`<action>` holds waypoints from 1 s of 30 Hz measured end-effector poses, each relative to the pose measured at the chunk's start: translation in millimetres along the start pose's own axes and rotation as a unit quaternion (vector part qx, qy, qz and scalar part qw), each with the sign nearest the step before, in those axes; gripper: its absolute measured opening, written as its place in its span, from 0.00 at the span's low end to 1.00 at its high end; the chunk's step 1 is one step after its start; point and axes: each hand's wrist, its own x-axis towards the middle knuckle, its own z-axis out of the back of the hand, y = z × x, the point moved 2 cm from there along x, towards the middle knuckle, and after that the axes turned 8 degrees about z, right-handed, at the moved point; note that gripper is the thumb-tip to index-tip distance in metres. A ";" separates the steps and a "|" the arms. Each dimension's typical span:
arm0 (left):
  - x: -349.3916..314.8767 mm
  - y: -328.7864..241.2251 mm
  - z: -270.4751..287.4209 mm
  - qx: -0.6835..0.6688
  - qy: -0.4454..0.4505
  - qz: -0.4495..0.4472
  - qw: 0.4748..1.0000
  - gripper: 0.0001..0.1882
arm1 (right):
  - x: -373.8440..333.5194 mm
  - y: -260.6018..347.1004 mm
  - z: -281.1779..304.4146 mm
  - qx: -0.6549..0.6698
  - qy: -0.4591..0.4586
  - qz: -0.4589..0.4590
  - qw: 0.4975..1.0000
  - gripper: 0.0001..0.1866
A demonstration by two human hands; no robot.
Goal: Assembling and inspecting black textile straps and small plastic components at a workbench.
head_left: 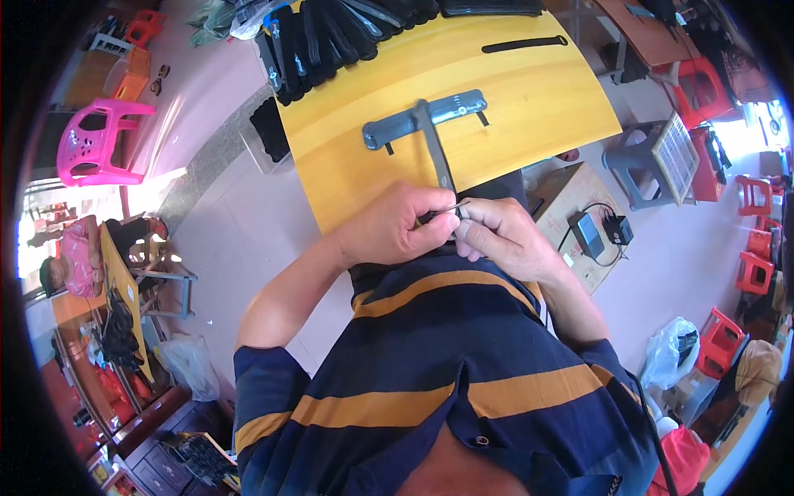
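Observation:
My left hand and my right hand meet fingertip to fingertip at the near edge of the yellow table, both closed in a pinch. A long black strap runs from the table down to my fingers, and its near end is in my right hand's grip. Something thin and slightly shiny shows between the fingertips; my left fingers close on it, but its kind is too small to tell. Under the strap's far end lies a flat dark grey strip-shaped piece with two short black tabs.
Black straps in a bundle cover the table's far left. Another black strap lies at far right on the yellow table. Right of it stand a wooden box with a black adapter and a grey stool. A pink chair is at left.

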 end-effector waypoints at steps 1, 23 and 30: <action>-0.6 -2.6 1.5 0.000 -0.001 0.000 1.000 0.10 | 0.2 2.4 -0.2 0.000 0.001 0.000 1.000 0.11; -11.3 -29.5 -2.5 0.292 -0.099 -0.039 0.951 0.17 | 7.9 -5.4 3.7 -0.069 0.047 0.116 0.990 0.05; -2.0 -27.8 -10.4 0.264 -0.126 -0.062 0.954 0.13 | -0.3 -8.5 -7.3 -0.058 -0.017 0.096 0.994 0.05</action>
